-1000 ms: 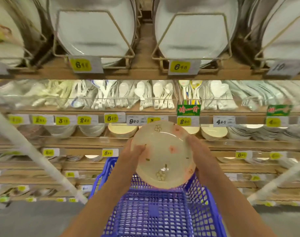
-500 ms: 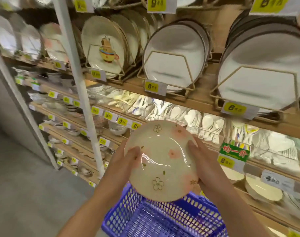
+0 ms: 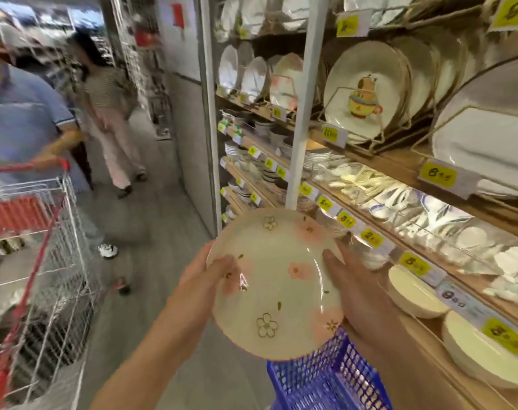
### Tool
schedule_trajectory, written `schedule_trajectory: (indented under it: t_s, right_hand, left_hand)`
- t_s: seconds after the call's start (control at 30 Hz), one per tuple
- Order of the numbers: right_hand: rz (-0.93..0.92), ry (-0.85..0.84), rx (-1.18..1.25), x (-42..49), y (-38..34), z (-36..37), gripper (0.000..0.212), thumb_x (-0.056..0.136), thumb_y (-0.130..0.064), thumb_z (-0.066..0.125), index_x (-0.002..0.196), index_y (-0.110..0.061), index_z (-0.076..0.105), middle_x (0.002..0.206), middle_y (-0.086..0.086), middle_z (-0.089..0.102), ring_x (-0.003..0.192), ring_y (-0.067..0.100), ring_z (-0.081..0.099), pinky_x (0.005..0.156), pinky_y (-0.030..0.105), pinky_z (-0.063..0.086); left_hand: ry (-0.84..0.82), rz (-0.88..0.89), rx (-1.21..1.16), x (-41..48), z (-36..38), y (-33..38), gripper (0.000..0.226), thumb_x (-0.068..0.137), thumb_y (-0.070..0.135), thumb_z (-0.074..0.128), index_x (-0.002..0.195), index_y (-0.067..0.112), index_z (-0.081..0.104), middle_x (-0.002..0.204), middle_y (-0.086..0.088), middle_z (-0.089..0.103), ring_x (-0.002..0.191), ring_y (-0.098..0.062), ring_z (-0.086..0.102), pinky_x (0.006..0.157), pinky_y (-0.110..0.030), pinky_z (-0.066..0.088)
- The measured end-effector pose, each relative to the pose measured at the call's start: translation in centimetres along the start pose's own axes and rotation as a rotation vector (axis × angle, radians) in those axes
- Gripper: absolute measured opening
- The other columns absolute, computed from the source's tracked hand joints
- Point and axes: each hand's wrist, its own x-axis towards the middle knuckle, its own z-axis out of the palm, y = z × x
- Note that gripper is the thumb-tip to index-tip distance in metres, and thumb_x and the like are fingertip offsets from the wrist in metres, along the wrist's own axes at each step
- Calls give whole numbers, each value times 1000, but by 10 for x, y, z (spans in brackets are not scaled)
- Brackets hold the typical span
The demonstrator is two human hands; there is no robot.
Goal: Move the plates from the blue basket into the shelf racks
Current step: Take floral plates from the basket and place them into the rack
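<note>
Well, I see left hand (image 3: 204,276) at nine o'clock and right hand (image 3: 358,291) at three gripping the flowered plate (image 3: 277,284), face toward me, fingers hidden behind; blue basket (image 3: 325,380) beneath, cropped at six

Grey floor (image 3: 163,232) runs past a grey wall panel (image 3: 189,143), a red-handled wire trolley (image 3: 59,217) and a shopper in stripes (image 3: 104,93).

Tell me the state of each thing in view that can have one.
Cream round ceramic plate with pink flowers: held in the air, tilted, face toward the camera.
Left hand: grips the plate's left rim.
Right hand: grips the plate's right rim.
Blue plastic mesh basket: below the plate; contents hidden.
Gold wire rack: holds white plates upright.
Red and silver wire shopping cart: another person's hand on its handle.
</note>
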Motion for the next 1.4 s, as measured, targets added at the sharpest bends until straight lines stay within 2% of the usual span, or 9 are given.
schedule_trajectory:
  t_s: [0.13, 0.3, 0.47, 0.53, 0.83, 1.1, 1.2, 1.27, 1.4]
  right_hand:
    - [-6, -74, -20, 34, 3, 48, 33, 94, -46, 53, 126, -51, 54, 135, -16, 56, 124, 13, 55, 107, 49, 40]
    - [-7, -84, -4, 86, 7, 114, 58, 78, -59, 59, 133, -45, 50, 142, -11, 50, 125, 14, 54, 103, 47, 45]
    - [-14, -125, 3, 133, 6, 172, 33, 99, -35, 49, 131, -43, 52, 118, -12, 68, 104, 10, 68, 77, 31, 57]
    - [-11, -124, -20, 149, 4, 191, 29, 99, -35, 48, 124, -46, 57, 113, -14, 70, 100, 9, 69, 70, 27, 57]
    - [48, -73, -3, 248, 16, 243, 34, 98, -35, 51, 131, -44, 52, 118, -6, 69, 105, 20, 68, 92, 48, 54]
    - [4, -67, 105, 380, 27, 263, 29, 101, -32, 45, 125, -40, 59, 112, -4, 72, 100, 17, 70, 70, 28, 58]
    - [7, 32, 157, 433, 19, 265, 31, 100, -38, 46, 127, -31, 60, 115, -1, 71, 104, 20, 69, 85, 39, 56]
    - [29, 123, 190, 463, 6, 264, 36, 97, -43, 49, 128, -27, 59, 119, 1, 69, 108, 22, 66, 96, 47, 50]
    - [-72, 241, 35, 503, -23, 253, 33, 100, -44, 42, 103, -36, 73, 98, 0, 75, 95, 21, 70, 75, 36, 52]
  left_hand:
    - [47, 25, 47, 26, -45, 9, 28, 92, 22, 51, 90, 42, 69, 80, 0, 68, 70, -8, 63, 65, -27, 47]
    - [25, 68, 79, 76, -108, 21, 19, 92, 22, 50, 91, 32, 67, 81, 0, 66, 73, -11, 61, 66, -30, 44]
    - [3, 106, 101, 125, -164, 35, 24, 96, 28, 48, 101, 43, 66, 100, 1, 70, 94, -19, 65, 82, -38, 49]
    - [3, 112, 87, 143, -181, 40, 25, 97, 26, 48, 99, 42, 67, 96, 0, 69, 90, -20, 63, 78, -37, 47]
    - [-41, 95, 62, 245, -226, 39, 26, 97, 25, 47, 103, 42, 66, 92, 7, 71, 77, -4, 66, 51, -14, 47]
    - [-73, 95, 122, 395, -232, 44, 23, 98, 37, 45, 102, 43, 66, 91, 12, 72, 73, 0, 66, 50, -11, 45]
    - [-80, 105, 121, 450, -223, 61, 31, 89, 64, 45, 97, 46, 70, 93, 12, 75, 77, 0, 70, 58, -18, 49]
    - [-102, 122, 83, 484, -214, 77, 32, 83, 68, 41, 86, 56, 71, 87, 17, 75, 74, 2, 70, 50, -11, 49]
    - [-172, 200, 22, 547, -195, 93, 36, 79, 68, 43, 94, 52, 71, 94, 15, 75, 85, -2, 71, 54, -11, 51]
